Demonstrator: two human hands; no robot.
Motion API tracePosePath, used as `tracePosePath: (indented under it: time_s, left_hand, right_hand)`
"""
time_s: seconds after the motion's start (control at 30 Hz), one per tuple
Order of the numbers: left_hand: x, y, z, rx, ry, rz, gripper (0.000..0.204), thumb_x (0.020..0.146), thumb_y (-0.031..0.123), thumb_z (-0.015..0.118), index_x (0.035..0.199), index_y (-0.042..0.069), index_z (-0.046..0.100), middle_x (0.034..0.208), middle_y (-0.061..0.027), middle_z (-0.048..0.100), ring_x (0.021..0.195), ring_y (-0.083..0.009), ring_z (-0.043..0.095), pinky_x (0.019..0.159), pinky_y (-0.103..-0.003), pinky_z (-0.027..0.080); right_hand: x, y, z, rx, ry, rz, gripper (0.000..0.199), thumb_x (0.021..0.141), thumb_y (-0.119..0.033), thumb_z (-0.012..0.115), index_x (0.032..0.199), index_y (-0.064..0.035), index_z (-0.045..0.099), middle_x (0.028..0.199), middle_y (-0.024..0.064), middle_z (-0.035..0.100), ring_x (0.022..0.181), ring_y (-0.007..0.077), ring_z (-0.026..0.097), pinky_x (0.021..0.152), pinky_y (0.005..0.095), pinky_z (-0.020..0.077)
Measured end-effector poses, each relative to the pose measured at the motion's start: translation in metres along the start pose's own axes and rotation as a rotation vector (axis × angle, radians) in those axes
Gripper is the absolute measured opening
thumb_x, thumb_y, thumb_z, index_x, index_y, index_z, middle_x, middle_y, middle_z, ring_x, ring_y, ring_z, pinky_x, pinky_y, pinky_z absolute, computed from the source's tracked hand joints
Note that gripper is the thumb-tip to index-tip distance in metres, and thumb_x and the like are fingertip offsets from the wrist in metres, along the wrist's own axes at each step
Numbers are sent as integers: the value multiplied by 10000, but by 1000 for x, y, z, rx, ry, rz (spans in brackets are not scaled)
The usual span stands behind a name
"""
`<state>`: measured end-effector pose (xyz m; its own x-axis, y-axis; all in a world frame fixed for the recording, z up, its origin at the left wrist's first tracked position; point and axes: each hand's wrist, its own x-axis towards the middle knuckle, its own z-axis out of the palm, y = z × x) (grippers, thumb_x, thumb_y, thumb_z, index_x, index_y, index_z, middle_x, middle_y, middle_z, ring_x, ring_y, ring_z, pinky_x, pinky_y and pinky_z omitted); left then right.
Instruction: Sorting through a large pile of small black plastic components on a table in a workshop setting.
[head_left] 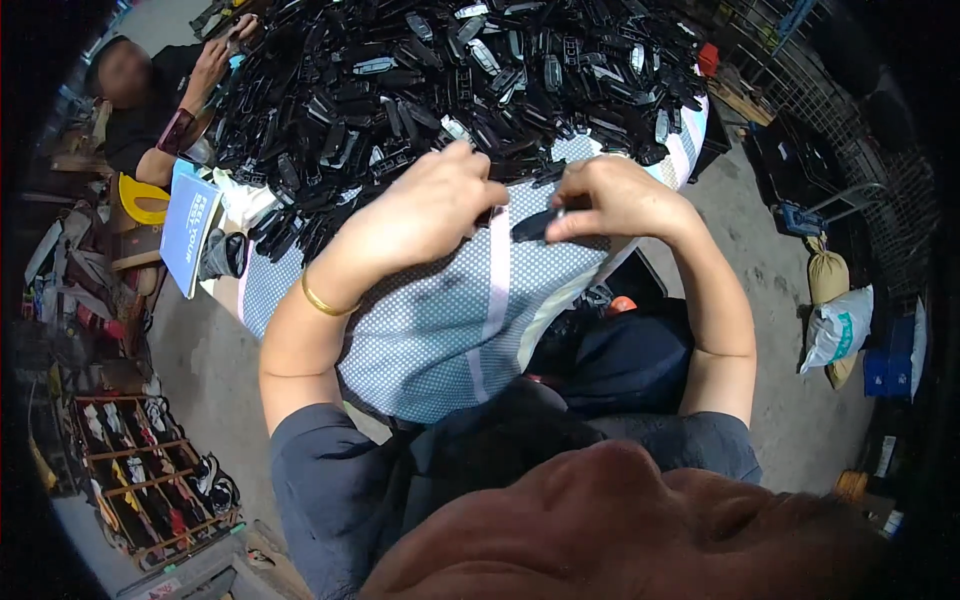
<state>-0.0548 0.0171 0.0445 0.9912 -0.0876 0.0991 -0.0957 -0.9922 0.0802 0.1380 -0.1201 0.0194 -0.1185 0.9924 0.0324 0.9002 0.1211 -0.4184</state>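
Observation:
A big heap of small, long black pieces (430, 90), some with shiny silvery faces, covers the far part of a table draped with patterned cloth (430, 340). My right hand (625, 200) pinches one dark, slender black piece (535, 225) between thumb and fingers, just above the cloth. To its left, my left hand (425, 205) is curled at the heap's near edge, with a gold bangle (320, 303) on the wrist. Its fingertips are bent together, and a dark bit shows below them; whatever they hold is too hidden to name.
At the table's left edge stands a blue-and-white box (188, 228). Beyond it another person (150, 100) handles something small at the heap. A divided rack (150, 480) sits on the floor at lower left. Sacks (838, 325) and a wire cage (800, 100) are at the right.

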Motion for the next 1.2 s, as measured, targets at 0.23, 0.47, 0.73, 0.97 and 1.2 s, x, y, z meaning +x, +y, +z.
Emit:
tracePosePath:
  time_s: [0.23,0.47,0.73,0.97,1.2]
  left_hand:
    - [9,0,20,102,71,19,228,675,61,608,900,59,648,844,-98,526,846,-251,487,767,-346,426]
    - [20,-16,13,-437,120,-91,248,701,56,633,941,-4,615,953,-120,537,906,-275,530,818,-341,431]
    - [30,-18,26,-784,309,-402,313,760,77,646,1064,27,596,846,-58,616,763,-112,575,704,-246,468]
    - [34,-13,36,-993,513,-361,292,759,51,652,1046,15,610,851,-51,625,756,-110,597,691,-230,492]
    - [31,-8,25,-791,654,-282,264,732,6,651,996,14,638,864,-60,606,780,-122,602,702,-222,487]
  right_hand:
    - [36,-1,30,-96,485,-71,262,709,-187,677,941,-71,639,807,89,546,712,270,566,622,348,459]
    - [47,14,36,8,681,-130,186,693,-118,665,858,-39,638,807,95,583,672,248,586,580,308,470]
    - [31,6,11,844,576,199,476,773,-35,601,1225,-38,450,722,-16,502,616,59,543,546,189,457]
    - [27,-2,14,1525,583,198,311,820,-74,608,1099,12,501,892,84,615,722,151,636,621,238,544]
    - [26,-3,16,1510,308,353,142,834,-161,621,899,-37,591,759,40,624,630,107,615,537,212,517]
